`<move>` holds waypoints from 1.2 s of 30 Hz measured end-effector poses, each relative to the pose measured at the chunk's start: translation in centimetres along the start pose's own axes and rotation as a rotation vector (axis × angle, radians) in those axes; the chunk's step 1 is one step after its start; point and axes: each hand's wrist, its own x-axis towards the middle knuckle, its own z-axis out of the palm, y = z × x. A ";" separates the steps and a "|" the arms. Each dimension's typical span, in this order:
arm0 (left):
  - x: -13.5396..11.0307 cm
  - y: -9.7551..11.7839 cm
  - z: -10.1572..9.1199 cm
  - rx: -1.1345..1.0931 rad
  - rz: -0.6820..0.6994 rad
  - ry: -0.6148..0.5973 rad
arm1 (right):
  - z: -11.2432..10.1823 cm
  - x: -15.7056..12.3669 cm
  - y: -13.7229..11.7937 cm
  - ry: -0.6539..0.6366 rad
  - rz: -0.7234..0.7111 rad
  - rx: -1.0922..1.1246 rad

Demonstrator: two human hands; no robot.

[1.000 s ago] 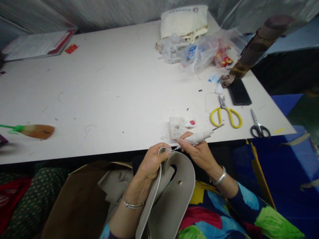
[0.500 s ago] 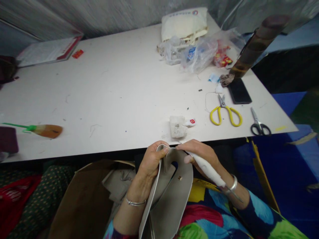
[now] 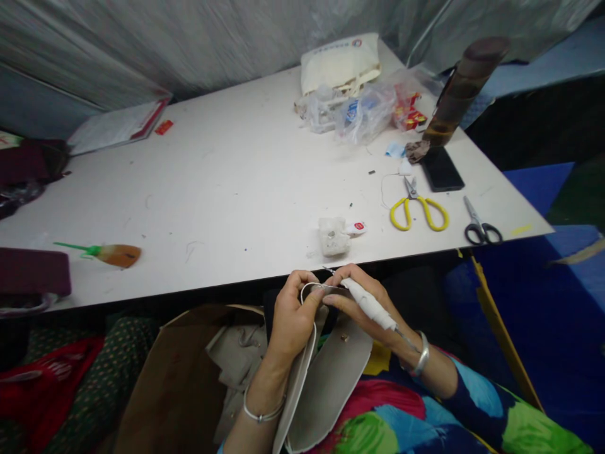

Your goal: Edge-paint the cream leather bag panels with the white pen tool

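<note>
My left hand [image 3: 293,315] is closed on the edge of a folded grey leather-like piece [image 3: 331,372], thumb and fingers pinching its upper rim. The piece hangs over my lap and has a small metal stud [image 3: 345,338]. My right hand [image 3: 362,296] is closed round a white-wrapped tool [image 3: 371,305] with thin metal at both ends. Its thumb and fingers also meet at the rim of the piece, close to the left fingertips. What lies between the fingertips is partly hidden. Just beyond the hands, a whitish translucent block [image 3: 334,238] sits on the table.
On the table [image 3: 227,208] lie yellow-handled scissors [image 3: 412,202], black-handled scissors [image 3: 481,230], a phone [image 3: 442,169] and an orange-green bottle [image 3: 118,255]. A tall dark bottle [image 3: 466,91], plastic bags [image 3: 363,113] and a cloth bag [image 3: 340,63] stand behind. A cardboard box [image 3: 174,378] holding grey pieces is left of me.
My right thumb has come up to the rim, and the right hand is nearer the left. The tool's metal tip shows more clearly past the fingers. The view has shifted slightly.
</note>
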 end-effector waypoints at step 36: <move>-16.4 -2.0 -6.7 0.646 0.339 -0.235 | 2.4 -0.8 0.6 0.025 -0.377 -0.372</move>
